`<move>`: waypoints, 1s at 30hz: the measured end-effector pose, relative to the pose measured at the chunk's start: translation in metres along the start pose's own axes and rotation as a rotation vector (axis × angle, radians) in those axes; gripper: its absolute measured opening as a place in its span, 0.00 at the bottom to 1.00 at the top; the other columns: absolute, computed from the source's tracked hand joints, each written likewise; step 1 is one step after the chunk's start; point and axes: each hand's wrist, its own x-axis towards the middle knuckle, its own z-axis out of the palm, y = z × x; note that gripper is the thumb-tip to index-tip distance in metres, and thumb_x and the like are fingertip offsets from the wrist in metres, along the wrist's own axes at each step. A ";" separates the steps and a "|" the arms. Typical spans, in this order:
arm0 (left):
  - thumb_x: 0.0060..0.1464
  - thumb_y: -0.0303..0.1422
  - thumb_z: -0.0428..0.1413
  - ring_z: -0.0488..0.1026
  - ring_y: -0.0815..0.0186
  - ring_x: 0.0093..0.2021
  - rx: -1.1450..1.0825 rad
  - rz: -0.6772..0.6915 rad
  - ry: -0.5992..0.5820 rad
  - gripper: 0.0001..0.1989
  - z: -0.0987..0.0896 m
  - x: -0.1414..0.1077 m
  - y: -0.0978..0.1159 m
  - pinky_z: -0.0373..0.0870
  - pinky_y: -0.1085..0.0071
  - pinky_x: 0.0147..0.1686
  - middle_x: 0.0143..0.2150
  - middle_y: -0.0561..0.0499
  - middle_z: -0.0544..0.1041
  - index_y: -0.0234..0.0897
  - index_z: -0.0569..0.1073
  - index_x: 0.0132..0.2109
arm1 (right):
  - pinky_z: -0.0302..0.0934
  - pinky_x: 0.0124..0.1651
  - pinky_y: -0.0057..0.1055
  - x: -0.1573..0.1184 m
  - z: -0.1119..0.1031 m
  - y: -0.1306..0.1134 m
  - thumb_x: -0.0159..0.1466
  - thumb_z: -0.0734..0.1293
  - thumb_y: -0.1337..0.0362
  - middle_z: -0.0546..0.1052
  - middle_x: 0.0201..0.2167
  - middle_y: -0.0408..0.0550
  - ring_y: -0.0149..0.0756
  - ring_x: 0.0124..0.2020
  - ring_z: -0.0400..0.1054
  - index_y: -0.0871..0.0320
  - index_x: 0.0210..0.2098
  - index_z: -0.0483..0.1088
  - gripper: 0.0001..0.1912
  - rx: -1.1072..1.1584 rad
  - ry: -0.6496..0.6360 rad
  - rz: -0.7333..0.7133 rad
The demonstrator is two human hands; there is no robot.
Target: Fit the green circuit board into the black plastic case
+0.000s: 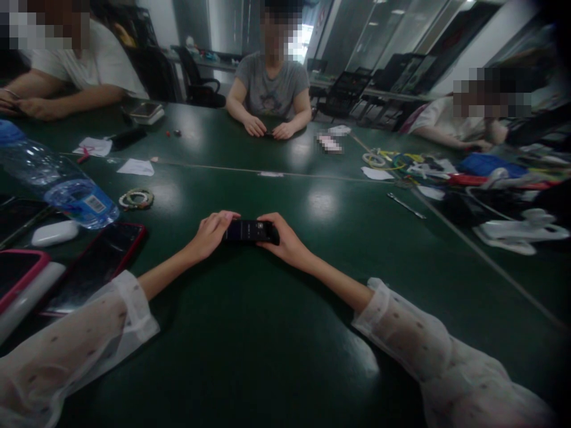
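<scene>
A dark phone (247, 230), turned sideways with its screen lit dimly, is held between my two hands just above or on the green table (250, 333). My left hand (213, 233) grips its left end, fingers bent over the far edge. Around the right end closes my right hand (285, 241), with the thumb at the near edge and the index finger along the far one. Small pale marks show on the screen, too small to read. The phone's underside and some fingertips are hidden.
Left of me lie a water bottle (82, 199), a red-edged phone (100, 267), a white case (55, 233) and bracelets (136, 199). A wrench (405, 205) and cables (379, 157) lie to the right. Several people sit around the table, one person (272, 89) straight across.
</scene>
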 end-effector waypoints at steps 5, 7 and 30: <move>0.64 0.51 0.35 0.63 0.56 0.58 -0.009 0.045 0.006 0.25 0.000 -0.001 -0.001 0.56 0.51 0.60 0.56 0.48 0.70 0.48 0.65 0.58 | 0.61 0.57 0.51 0.000 -0.001 0.000 0.60 0.69 0.66 0.67 0.54 0.51 0.45 0.55 0.63 0.51 0.57 0.57 0.28 0.007 -0.023 0.068; 0.63 0.52 0.37 0.63 0.55 0.58 0.026 0.090 0.004 0.26 0.001 0.000 -0.004 0.55 0.51 0.60 0.57 0.47 0.69 0.46 0.64 0.59 | 0.61 0.57 0.51 0.000 -0.001 0.001 0.60 0.69 0.65 0.67 0.54 0.51 0.44 0.55 0.64 0.51 0.57 0.57 0.28 0.029 -0.026 0.087; 0.51 0.44 0.60 0.64 0.51 0.59 0.153 0.145 0.000 0.30 0.007 0.007 -0.017 0.54 0.49 0.59 0.58 0.46 0.69 0.43 0.61 0.58 | 0.60 0.59 0.44 0.000 0.000 0.000 0.61 0.68 0.57 0.66 0.53 0.51 0.43 0.55 0.64 0.51 0.56 0.57 0.27 0.109 0.340 0.151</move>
